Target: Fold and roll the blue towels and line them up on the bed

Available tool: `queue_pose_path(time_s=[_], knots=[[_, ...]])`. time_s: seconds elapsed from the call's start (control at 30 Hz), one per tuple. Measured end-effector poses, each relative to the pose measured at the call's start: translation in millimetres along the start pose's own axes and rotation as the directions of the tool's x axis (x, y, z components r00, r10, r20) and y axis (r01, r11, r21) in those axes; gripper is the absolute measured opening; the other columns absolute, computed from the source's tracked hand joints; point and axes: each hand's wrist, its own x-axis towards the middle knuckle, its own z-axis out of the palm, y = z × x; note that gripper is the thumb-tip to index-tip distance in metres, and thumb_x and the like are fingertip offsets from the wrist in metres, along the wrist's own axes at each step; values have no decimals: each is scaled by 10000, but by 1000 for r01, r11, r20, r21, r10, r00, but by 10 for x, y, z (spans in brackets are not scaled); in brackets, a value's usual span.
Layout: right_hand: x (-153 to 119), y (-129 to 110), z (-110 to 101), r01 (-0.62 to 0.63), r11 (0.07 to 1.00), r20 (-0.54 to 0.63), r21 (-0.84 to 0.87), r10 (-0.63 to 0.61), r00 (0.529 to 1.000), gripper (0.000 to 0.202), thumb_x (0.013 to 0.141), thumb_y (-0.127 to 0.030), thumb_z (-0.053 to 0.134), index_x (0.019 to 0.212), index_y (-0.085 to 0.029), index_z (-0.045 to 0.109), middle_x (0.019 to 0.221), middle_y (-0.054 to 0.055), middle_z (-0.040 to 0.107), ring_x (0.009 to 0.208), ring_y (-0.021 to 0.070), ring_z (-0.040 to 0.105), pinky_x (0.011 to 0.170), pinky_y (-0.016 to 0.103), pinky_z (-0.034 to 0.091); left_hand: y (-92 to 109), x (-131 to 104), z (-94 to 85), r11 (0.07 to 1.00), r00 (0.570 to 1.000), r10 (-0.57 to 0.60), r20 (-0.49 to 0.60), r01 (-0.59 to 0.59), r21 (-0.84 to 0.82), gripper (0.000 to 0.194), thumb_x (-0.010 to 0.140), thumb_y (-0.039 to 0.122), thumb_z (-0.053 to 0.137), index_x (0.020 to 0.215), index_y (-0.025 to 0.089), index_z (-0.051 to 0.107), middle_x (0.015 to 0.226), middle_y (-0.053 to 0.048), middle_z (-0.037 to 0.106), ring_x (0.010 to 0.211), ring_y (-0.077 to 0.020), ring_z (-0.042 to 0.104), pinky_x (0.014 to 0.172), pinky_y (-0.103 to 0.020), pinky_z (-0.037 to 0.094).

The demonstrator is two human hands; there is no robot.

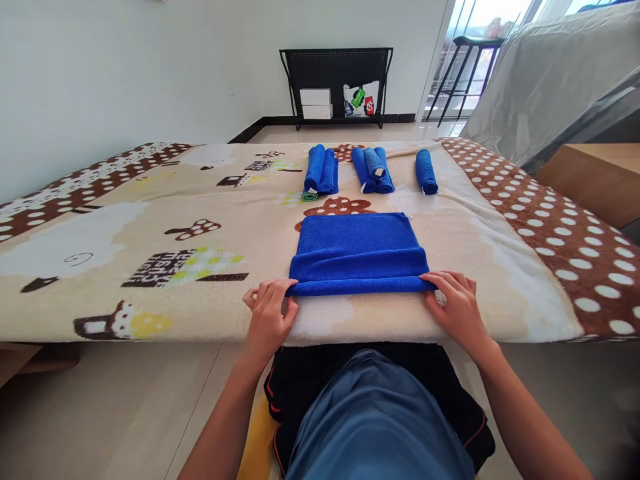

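Observation:
A blue towel (357, 233) lies spread on the patterned blanket in front of me, its near edge rolled over into a narrow strip. My left hand (271, 308) pinches the left end of that rolled edge between thumb and fingers. At the opposite end, my right hand (453, 300) grips the roll in the same way. A low crease runs across the towel just beyond the rolled part. The far portion lies flat.
Beyond the towel sit several rolled blue towels: a left group (320, 170), a middle stack (373, 170) and a single roll (426, 172). The blanket (270, 233) covers the bed, whose near edge is at my lap. A black rack (340, 67) stands by the wall.

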Motion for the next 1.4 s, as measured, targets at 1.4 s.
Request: queue_pose_path(time_s=[1.4], knots=[[137,-357,38,-55,985,119,-166,75,990,438,1059,-395,366,1320,-143,611,1369,114,624,1313,264,548,1115,459,306,243,159,86,990,988,-19,155,-4,144,403,1043,356,385,1345,198,601,1439,-92,584,1373,-309,511,1123,-577,325]])
